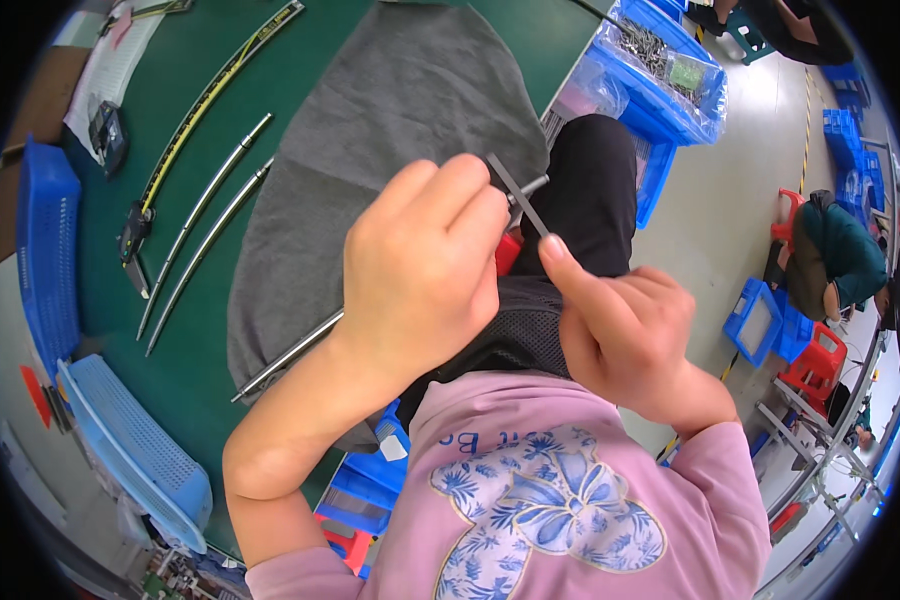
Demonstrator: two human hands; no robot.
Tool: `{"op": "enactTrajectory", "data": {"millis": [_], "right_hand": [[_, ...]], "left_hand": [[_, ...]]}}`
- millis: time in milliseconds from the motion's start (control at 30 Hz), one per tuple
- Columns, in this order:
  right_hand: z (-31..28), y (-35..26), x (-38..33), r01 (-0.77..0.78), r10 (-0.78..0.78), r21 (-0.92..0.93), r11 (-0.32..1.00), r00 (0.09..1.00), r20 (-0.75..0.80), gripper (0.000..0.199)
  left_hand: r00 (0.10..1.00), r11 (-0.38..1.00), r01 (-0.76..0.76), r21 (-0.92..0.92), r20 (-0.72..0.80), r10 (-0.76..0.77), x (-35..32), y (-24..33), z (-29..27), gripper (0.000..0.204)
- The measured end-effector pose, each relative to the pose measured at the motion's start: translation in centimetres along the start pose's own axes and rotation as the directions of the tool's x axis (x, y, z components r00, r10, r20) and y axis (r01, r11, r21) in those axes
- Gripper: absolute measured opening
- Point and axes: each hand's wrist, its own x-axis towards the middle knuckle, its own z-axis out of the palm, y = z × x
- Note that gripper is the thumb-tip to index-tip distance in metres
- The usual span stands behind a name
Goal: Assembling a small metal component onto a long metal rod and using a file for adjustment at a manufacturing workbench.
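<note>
My left hand [425, 265] is closed around a thin silver metal rod [292, 355]. The rod runs from beside my left forearm, under the fist, and its tip comes out on the right. In my right hand [630, 335], a narrow flat grey strip that looks like a small file [520, 197] is pinched under the outstretched thumb. The file crosses the rod's tip at a slant; whether they touch I cannot tell. Beneath my left hand a grey cloth [410, 90] covers part of the green table [195, 395] and hangs over my lap.
Left of the cloth lie two similar metal rods [205, 205] and a long caliper [135, 240] with a yellow scale. Blue baskets [50, 250] line the table's left edge. On the right stands a blue bin [705, 120] of small metal parts. Another person [840, 250] bends over farther right.
</note>
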Motion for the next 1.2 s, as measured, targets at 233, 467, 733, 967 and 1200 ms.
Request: {"op": "enactTrajectory", "data": {"millis": [233, 467, 733, 967, 1200], "right_hand": [[0.5, 0.1, -0.6, -0.002, 0.003, 0.026, 1.0, 0.999, -0.042, 0.049], [2.9, 0.6, 0.1, 0.053, -0.054, -0.011, 0.999, 0.969, -0.241, 0.055], [7.5, 2.4, 0.2, 0.157, -0.13, 0.011, 0.988, 0.858, -0.497, 0.047], [8.7, 2.7, 1.0, 0.226, -0.175, 0.036, 0.974, 0.838, -0.517, 0.044], [10.4, 4.3, 0.8, 0.32, -0.255, 0.01, 0.947, 0.774, -0.58, 0.038]], "left_hand": [[0.999, 1.0, -0.004, -0.01, -0.05, 0.004, 0.2, 0.0, 0.2, 0.018], [0.996, 1.0, -0.01, 0.001, -0.084, 0.01, 0.1, 0.0, 0.2, 0.019], [0.997, 1.0, -0.017, -0.015, -0.07, 0.016, 0.3, 0.0, 0.1, 0.019], [0.999, 1.0, -0.029, 0.013, -0.043, 0.029, -0.1, -0.1, -0.1, 0.02], [0.999, 1.0, -0.028, 0.011, -0.016, 0.029, 0.0, -0.3, 0.0, 0.017]]}}
